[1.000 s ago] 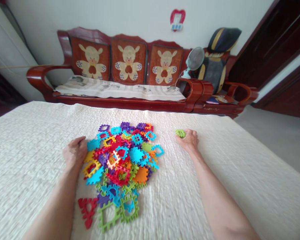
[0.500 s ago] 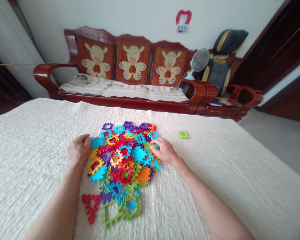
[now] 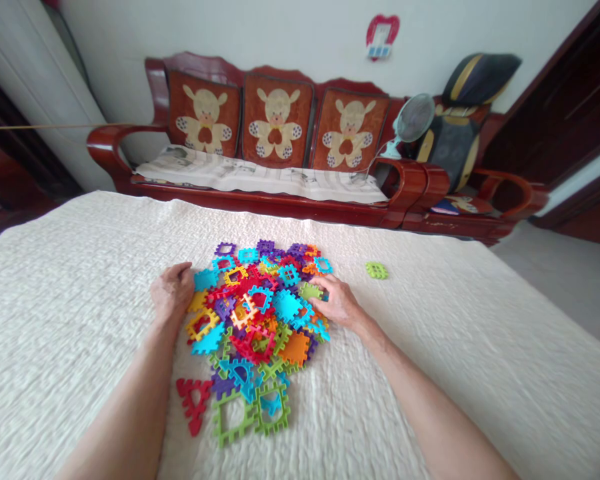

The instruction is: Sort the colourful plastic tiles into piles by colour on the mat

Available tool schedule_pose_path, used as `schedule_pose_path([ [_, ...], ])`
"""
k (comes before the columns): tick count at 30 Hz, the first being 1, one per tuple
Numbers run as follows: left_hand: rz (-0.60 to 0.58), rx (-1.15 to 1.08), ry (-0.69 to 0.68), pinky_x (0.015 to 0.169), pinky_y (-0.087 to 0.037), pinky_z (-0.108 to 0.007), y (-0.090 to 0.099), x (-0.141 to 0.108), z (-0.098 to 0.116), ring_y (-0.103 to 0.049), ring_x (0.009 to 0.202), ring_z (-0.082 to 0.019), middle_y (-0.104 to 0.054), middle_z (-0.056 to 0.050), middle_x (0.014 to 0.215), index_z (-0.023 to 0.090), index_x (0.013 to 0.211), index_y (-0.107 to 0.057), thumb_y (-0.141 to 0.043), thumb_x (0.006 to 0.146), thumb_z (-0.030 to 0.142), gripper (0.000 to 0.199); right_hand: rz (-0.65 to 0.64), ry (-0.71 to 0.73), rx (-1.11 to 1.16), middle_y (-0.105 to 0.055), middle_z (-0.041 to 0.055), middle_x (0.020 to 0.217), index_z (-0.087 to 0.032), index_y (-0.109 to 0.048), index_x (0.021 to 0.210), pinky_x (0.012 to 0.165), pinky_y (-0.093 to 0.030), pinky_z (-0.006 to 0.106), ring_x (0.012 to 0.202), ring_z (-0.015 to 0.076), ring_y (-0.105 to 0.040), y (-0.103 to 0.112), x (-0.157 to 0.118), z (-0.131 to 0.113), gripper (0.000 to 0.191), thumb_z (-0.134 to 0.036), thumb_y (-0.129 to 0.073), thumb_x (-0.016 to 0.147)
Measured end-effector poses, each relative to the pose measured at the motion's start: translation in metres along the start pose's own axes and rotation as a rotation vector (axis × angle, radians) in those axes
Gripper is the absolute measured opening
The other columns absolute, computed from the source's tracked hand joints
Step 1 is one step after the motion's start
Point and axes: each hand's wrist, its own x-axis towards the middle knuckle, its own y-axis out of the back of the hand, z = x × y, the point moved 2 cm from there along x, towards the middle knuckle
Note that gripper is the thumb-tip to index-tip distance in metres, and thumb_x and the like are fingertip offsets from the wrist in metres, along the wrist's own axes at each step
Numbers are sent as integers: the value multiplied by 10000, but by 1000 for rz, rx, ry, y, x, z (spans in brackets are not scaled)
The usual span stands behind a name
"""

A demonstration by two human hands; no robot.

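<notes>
A heap of colourful plastic interlocking tiles (image 3: 245, 313) with toothed edges lies on the white quilted cover (image 3: 360, 400). At the heap's right side, my right hand (image 3: 335, 301) pinches a light green tile (image 3: 310, 291) between thumb and fingers. My left hand (image 3: 173, 290) rests on the cover at the heap's left edge, beside a flat blue tile (image 3: 206, 279). Its fingers look curled in, with nothing visible in them, though their undersides are hidden. Closer to me lie a red triangular tile (image 3: 195, 401) and a green frame tile (image 3: 218, 420).
One green window tile (image 3: 377, 270) lies apart, right of the heap. Beyond the covered surface stands a red wooden sofa (image 3: 260, 205) with bear-patterned cushions (image 3: 277, 120). A small fan (image 3: 414, 119) stands by its right armrest, next to a wooden armchair (image 3: 505, 200).
The view has shifted slightly, so everything sits a little further right. The green tile at my right fingers shows more fully now, gripped at its edge. My left hand stays by the heap.
</notes>
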Motion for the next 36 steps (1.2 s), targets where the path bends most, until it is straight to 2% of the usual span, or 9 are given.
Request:
schedule_pose_path([
  [4, -25, 8, -4, 1082, -453, -437, 3, -1, 1, -616, 1157, -291, -691, -130, 1231, 166, 1183, -722, -450, 896, 338, 431, 20, 15, 161, -701, 7, 856, -215, -674, 852, 763, -504, 285, 790, 167, -644, 10, 1, 1, 94, -231, -639, 765],
  [7, -31, 13, 7, 1086, -453, -434, 3, 0, 0, -615, 1169, -287, -687, -130, 1244, 165, 1192, -718, -451, 899, 334, 431, 106, 11, 235, -674, -2, 805, -211, -642, 851, 739, -497, 275, 748, 159, -622, 26, 5, 10, 101, -258, -579, 788],
  [12, -24, 9, 19, 1095, -453, -432, 2, 1, -1, -616, 1178, -291, -689, -115, 1248, 173, 1184, -723, -458, 885, 344, 435, 266, 45, 67, -653, 28, 844, -222, -580, 773, 819, -483, 308, 840, 193, -618, 48, 8, 46, 127, -129, -521, 709],
  [15, -33, 24, 41, 1099, -450, -445, 3, 0, 1, -615, 1186, -302, -687, -118, 1254, 171, 1198, -716, -444, 884, 356, 454, 221, 54, -55, -643, 48, 883, -219, -576, 783, 845, -470, 321, 885, 208, -614, 48, 6, 63, 183, -76, -499, 698],
  [18, -54, 39, 57, 1104, -446, -449, 3, 1, 1, -608, 1204, -311, -678, -126, 1270, 169, 1210, -711, -430, 885, 365, 471, 83, 54, -139, -643, 64, 966, -207, -602, 866, 885, -460, 325, 953, 216, -605, 48, 1, 71, 277, -38, -494, 675],
  [25, -32, 26, 50, 1104, -457, -441, 0, 4, -5, -615, 1209, -304, -684, -112, 1268, 184, 1190, -721, -458, 870, 363, 451, -217, -133, -119, -594, 123, 1306, -186, -535, 1265, 1054, -412, 353, 1220, 245, -559, 71, -10, 71, 610, -70, -592, 668],
  [29, -25, 33, 54, 1103, -457, -451, 0, 5, -4, -612, 1217, -317, -687, -113, 1263, 186, 1179, -729, -465, 861, 364, 449, -214, -229, -135, -636, 125, 1208, -183, -560, 1205, 974, -460, 346, 1104, 255, -617, 68, -9, 65, 470, -240, -676, 753],
  [32, -22, 37, 52, 1095, -463, -466, 0, 5, -3, -617, 1207, -330, -686, -114, 1264, 185, 1162, -737, -460, 852, 364, 452, -143, -270, -223, -638, 130, 1156, -174, -578, 1170, 950, -463, 351, 1092, 272, -610, 59, -7, 57, 478, -384, -716, 763],
  [36, -34, 52, 80, 1091, -464, -484, 1, 7, -3, -617, 1206, -349, -684, -115, 1265, 192, 1158, -742, -457, 830, 379, 472, -104, -296, -341, -648, 128, 1100, -156, -617, 1112, 942, -455, 333, 1094, 277, -601, 53, -7, 48, 424, -349, -731, 752],
])
